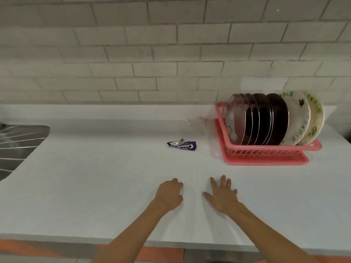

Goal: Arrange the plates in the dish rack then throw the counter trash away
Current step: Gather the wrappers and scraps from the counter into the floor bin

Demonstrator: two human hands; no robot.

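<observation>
A pink dish rack (266,151) stands at the right on the white counter (95,177). Several plates stand upright in it: dark ones (266,120) in the middle, a clear one at the left, two white patterned plates (302,118) at the right. A crumpled purple and silver wrapper (183,145) lies on the counter left of the rack. My left hand (169,194) rests on the counter near the front with its fingers curled under and holds nothing. My right hand (222,194) lies flat beside it with fingers spread. Both hands are well short of the wrapper.
A steel sink drainboard (17,147) sits at the far left. A small pale scrap (197,121) lies against the back ledge, left of the rack. A grey tiled wall runs behind. The counter's front edge is just below my forearms.
</observation>
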